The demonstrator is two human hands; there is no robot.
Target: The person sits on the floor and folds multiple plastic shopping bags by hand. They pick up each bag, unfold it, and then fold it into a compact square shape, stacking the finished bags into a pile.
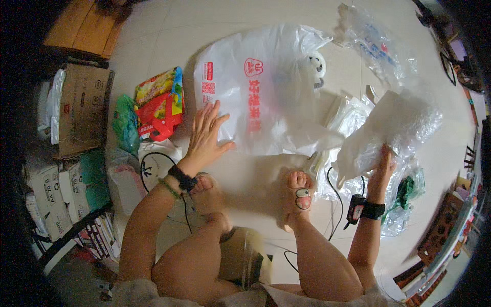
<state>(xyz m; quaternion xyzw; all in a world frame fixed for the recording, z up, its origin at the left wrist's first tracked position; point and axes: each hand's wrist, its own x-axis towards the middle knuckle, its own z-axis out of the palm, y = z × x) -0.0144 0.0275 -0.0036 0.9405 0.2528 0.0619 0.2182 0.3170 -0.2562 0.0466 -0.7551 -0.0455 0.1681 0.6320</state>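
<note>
A large translucent white plastic bag (230, 96) with red printing lies flat on the tiled floor before me. My left hand (209, 132) is over its near left corner, fingers spread, holding nothing; whether the fingertips touch the film is unclear. At the bag's right side a white plush toy (316, 65) with dark eyes shows its face, the rest of it behind the film. My right hand (383, 165) grips a crumpled translucent plastic bag (387, 119), blurred and partly covering the fingers. Beneath it lie several folded white plastic bags (345, 111).
A red and yellow shopping bag (161, 103) and a green plastic bag (126, 121) lie left. Cardboard boxes (82, 111) line the left side. Clear plastic wrapping (376, 42) lies far right. Black cables (337, 215) run near both wrists. A bin (239, 253) stands between my legs.
</note>
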